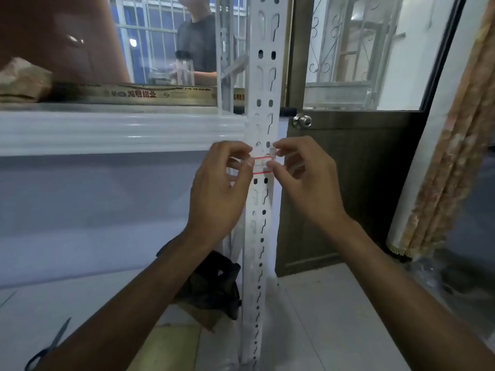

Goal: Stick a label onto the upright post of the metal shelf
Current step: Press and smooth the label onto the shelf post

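White perforated steel, the upright post [261, 124] of the metal shelf, standing mid-scene from top edge down to the tiled floor [321, 317], punched with paired round holes and angled slots. Red-bordered white label [263, 165] lying flat across the post's front face, just below one pair of round holes and just above the next pair. Left hand [219, 188] raised at the label's left edge, fingertips [249, 163] closed narrowly on that end, remaining fingers curled loosely. Right hand [305, 178] mirrored on the right side, thumb and forefinger pinched on the label's right end, forefinger tip touching the upper right corner. Label spanning between the two pinches, held level against the steel; whether already stuck cannot be told. White shelf beam [120, 132] running left from the post at about the height of the hands. Brown door [361, 170] with a round metal knob [302, 121] just right of the post. Rolled patterned fabric [452, 145] leaning at far right. Scissors [48, 346] on the floor, near left. Dark crumpled bag [214, 287] at the post's foot. Another person in a dark shirt [198, 41] beyond the shelf, behind a clear bottle [184, 68].
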